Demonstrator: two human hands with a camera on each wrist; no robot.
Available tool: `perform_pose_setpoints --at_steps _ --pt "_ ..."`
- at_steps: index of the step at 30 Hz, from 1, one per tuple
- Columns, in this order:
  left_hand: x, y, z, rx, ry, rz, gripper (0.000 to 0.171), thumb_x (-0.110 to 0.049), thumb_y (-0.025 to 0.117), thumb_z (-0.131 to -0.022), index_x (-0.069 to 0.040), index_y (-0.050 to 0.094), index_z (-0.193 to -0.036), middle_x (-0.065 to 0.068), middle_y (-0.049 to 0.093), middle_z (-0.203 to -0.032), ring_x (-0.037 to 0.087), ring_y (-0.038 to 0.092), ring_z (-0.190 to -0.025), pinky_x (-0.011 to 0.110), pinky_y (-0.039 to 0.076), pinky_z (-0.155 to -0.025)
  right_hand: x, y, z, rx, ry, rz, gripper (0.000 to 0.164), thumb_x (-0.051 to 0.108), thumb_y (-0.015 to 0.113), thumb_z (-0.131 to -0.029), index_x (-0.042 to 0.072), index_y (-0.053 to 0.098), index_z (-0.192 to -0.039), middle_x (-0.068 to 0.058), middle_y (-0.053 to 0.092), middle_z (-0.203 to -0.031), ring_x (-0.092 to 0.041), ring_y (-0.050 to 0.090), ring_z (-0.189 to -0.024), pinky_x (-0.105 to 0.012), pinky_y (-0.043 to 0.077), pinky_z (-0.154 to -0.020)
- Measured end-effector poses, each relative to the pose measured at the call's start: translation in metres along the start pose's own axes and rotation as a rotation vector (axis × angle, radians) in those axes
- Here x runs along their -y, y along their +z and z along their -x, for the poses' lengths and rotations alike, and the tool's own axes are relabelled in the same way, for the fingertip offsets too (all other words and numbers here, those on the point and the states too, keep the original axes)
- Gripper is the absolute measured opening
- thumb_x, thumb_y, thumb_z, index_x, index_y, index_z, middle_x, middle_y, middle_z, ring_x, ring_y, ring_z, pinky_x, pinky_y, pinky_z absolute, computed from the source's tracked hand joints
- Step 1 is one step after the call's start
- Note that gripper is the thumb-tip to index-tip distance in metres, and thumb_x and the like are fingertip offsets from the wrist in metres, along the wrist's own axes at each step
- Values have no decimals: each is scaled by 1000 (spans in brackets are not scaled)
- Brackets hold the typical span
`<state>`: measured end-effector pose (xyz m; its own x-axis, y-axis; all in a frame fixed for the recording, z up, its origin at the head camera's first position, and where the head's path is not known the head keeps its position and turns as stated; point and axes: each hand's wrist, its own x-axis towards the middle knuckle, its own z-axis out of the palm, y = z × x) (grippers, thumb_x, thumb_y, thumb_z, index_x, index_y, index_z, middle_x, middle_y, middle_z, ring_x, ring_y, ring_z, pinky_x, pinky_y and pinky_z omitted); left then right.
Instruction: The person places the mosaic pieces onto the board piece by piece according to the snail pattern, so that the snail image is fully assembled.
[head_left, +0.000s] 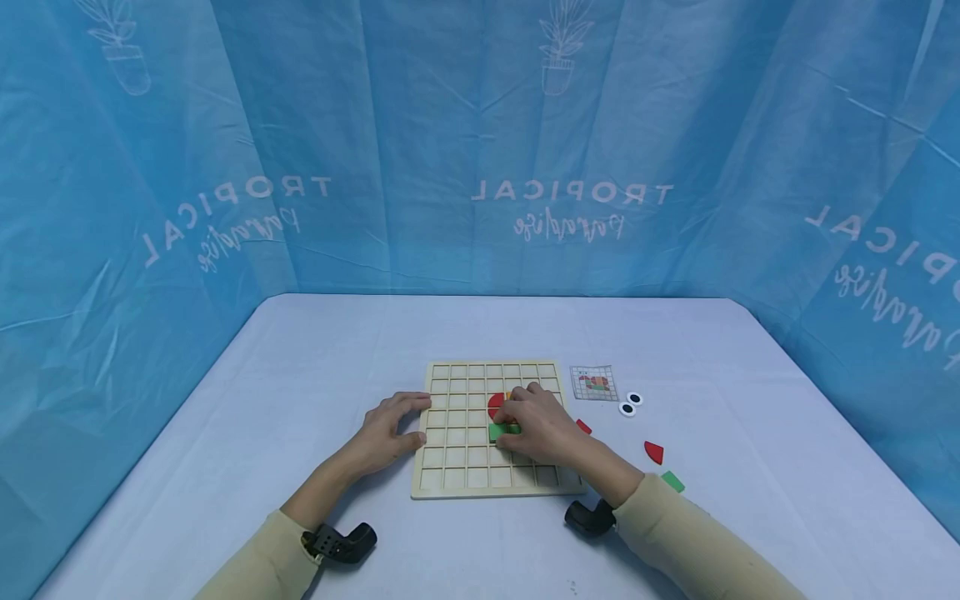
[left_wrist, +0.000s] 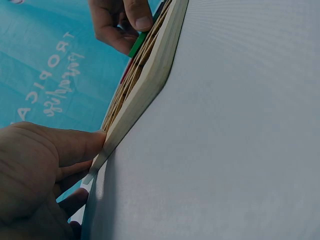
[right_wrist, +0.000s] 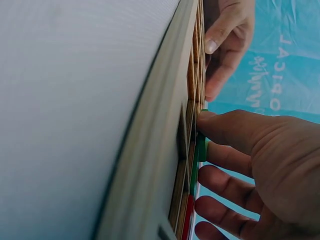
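A pale wooden grid board (head_left: 487, 494) lies flat on the white table. My left hand (head_left: 384, 433) touches its left edge, thumb and fingers extended; in the left wrist view the thumb (left_wrist: 82, 146) presses against the frame. Over the right half of the board, my right hand (head_left: 536, 425) pinches a green piece (head_left: 496, 433) between thumb and curled fingers. Beside those fingers a red rounded piece (head_left: 494, 405) sits on the grid, with a bit of orange behind it. In the right wrist view, green (right_wrist: 202, 148) and red (right_wrist: 187, 216) pieces show along the board; the palm hides part of the grid.
Right of the board lie a printed pattern card (head_left: 595, 382), two white discs with black centres (head_left: 635, 398), a red wedge (head_left: 655, 452), a small red piece (head_left: 583, 427) and a green piece (head_left: 672, 481). A blue curtain (head_left: 420, 150) surrounds the table's back and sides.
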<state>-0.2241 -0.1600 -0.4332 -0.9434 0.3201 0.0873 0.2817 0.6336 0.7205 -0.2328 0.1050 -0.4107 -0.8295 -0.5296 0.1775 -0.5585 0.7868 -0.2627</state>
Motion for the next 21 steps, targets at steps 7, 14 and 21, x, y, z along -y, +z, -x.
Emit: perform_pose_setpoints --at_steps 7,14,21 --pt "0 0 0 1 -19 -1 50 -13 66 -85 -6 51 -132 8 44 -144 35 29 -140 58 11 -113 0 2 0 -4 -7 6 22 31 77 -76 20 73 -95 4 60 -93 -13 42 -83 -28 36 -72" --pt "0 0 1 3 -15 13 51 -13 66 -85 -5 51 -132 9 44 -144 36 28 -140 58 11 -113 0 -4 2 2 18 -25 23 30 76 -76 20 73 -96 5 62 -95 -13 42 -85 -29 38 -73" --pt "-1 -1 1 5 -9 5 50 -13 65 -85 -5 51 -132 8 44 -144 35 28 -140 58 11 -113 -18 -20 18 -58 116 -17 20 28 78 -75 21 74 -93 6 63 -95 -12 45 -88 -29 40 -73"
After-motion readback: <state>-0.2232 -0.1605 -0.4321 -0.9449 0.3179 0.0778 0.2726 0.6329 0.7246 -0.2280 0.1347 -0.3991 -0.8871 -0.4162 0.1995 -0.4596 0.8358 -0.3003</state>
